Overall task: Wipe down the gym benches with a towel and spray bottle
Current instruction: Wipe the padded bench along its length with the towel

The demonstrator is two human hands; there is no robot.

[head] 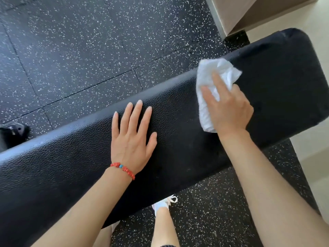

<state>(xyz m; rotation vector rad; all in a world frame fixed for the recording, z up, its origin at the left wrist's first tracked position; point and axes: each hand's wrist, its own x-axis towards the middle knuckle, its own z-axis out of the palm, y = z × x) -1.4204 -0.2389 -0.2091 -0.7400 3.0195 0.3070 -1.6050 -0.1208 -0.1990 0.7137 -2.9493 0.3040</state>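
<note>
A long black padded gym bench [74, 163] runs across the view from lower left to upper right. My left hand [132, 134] lies flat on its textured top near the middle, fingers straight and spread, a red bead bracelet on the wrist. My right hand [226, 107] presses a crumpled white towel [213, 73] onto the bench's right part, fingers laid over the cloth. No spray bottle is in view.
Black rubber floor tiles with white specks [80, 50] lie beyond and under the bench. A beige wall or cabinet base [249, 13] stands at the upper right. A dark bench foot [14, 132] shows at the left edge. My legs and a white shoe [165, 204] are below the bench.
</note>
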